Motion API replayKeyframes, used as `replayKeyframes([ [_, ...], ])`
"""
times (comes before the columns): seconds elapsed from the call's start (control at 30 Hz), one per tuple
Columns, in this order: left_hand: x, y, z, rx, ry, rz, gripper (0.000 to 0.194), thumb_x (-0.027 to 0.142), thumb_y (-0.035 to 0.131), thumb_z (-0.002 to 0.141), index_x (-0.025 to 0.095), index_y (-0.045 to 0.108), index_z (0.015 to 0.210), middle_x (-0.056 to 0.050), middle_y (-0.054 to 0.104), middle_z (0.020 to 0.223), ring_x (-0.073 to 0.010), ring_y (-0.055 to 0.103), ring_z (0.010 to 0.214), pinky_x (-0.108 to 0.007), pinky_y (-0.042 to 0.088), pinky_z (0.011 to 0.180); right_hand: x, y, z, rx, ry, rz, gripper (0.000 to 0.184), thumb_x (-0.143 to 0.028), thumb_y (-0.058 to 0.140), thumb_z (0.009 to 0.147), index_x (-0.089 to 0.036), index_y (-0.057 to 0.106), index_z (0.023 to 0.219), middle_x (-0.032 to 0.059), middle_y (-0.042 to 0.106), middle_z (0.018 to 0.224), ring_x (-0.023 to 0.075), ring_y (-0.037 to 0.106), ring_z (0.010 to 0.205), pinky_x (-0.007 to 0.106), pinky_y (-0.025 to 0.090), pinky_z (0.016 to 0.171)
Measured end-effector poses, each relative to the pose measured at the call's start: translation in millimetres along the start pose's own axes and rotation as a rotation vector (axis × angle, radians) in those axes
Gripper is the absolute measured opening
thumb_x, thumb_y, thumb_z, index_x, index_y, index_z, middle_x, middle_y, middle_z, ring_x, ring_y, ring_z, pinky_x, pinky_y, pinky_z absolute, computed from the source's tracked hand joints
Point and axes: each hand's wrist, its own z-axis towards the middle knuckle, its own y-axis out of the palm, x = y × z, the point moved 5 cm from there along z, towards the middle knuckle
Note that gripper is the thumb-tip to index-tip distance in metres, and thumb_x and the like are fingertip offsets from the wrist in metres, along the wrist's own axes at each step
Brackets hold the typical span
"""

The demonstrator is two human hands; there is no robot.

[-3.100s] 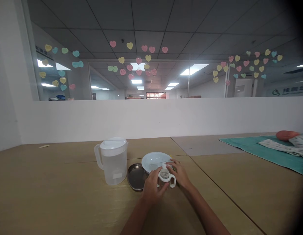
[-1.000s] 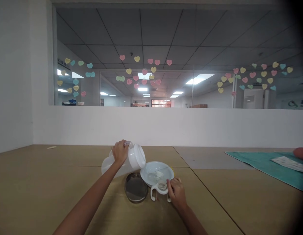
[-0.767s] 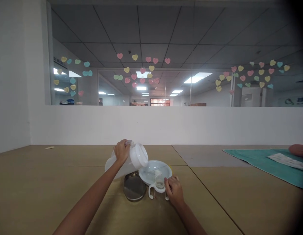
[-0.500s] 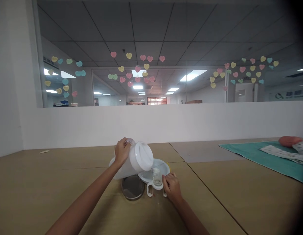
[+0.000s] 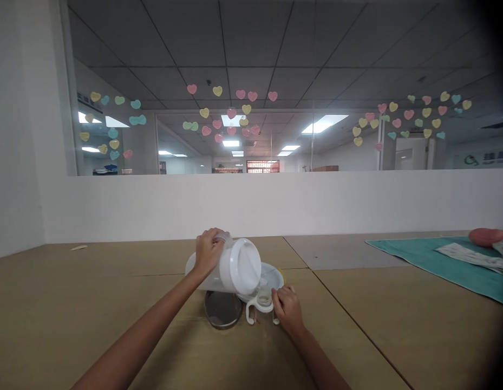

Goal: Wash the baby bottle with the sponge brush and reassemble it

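My left hand is closed round the handle of a translucent pitcher with a white lid. The pitcher lies tipped almost on its side, its lid end toward the right, above a small clear bottle with two white curved handles. My right hand is closed at the bottle's right handle, which it partly hides. The bottle stands upright with its top uncovered. Whether liquid is running from the pitcher cannot be made out. Behind the bottle is a pale bowl, partly covered by the pitcher, with something clear in it.
A dark round dish or plate lies below the pitcher on the wooden table. To the right, a teal cloth carries a patterned white cloth and a reddish object. A white wall with a window stands behind.
The pitcher has tipped further, its lid now turned more toward me and covering more of the bowl. My right hand stays at the bottle. The whole view has shifted slightly.
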Motion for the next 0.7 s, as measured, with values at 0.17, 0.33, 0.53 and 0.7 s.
replayKeyframes([
  [0.17,-87.1,-31.6,-10.4,0.267,-0.521,0.006,0.024,0.03,0.046,0.074,0.02,0.065,0.084,0.0,0.067,0.08,-0.0193,0.06,0.08,-0.026,0.044,0.07,0.6,2.1,-0.7,-0.012,-0.007,0.002,0.04,-0.022,0.039,0.092,-0.021,0.041,0.052,-0.0029,0.045,0.049,0.0118,0.04,0.05,0.028,0.03,0.063],
  [0.33,-142.3,-52.4,-30.5,0.443,-0.774,0.099,0.03,0.035,0.047,0.074,0.017,0.065,0.089,-0.011,0.067,0.087,-0.0297,0.061,0.084,-0.039,0.045,0.073,0.2,1.6,0.2,-0.016,-0.014,0.01,0.041,-0.022,0.039,0.092,-0.02,0.041,0.052,-0.003,0.044,0.049,0.0117,0.04,0.05,0.028,0.031,0.063],
  [0.53,-183.4,-55.9,-49.9,0.536,-0.951,0.08,0.038,0.039,0.047,0.073,0.014,0.064,0.097,-0.017,0.067,0.097,-0.036,0.061,0.092,-0.045,0.046,0.076,-1.3,-1.3,1.1,-0.029,-0.003,0.011,0.042,-0.024,0.037,0.094,-0.02,0.044,0.052,-0.0026,0.045,0.05,0.0114,0.041,0.05,0.028,0.031,0.064],
  [0.7,-208.8,-63.8,-61.7,0.588,-1.021,0.035,0.038,0.042,0.049,0.072,0.012,0.062,0.091,-0.021,0.065,0.097,-0.0399,0.059,0.097,-0.051,0.045,0.08,4.3,-4.3,0.7,-0.023,0.099,0.04,0.044,-0.029,0.033,0.095,-0.019,0.046,0.055,-0.001,0.05,0.054,0.0124,0.045,0.055,0.026,0.033,0.065],
])
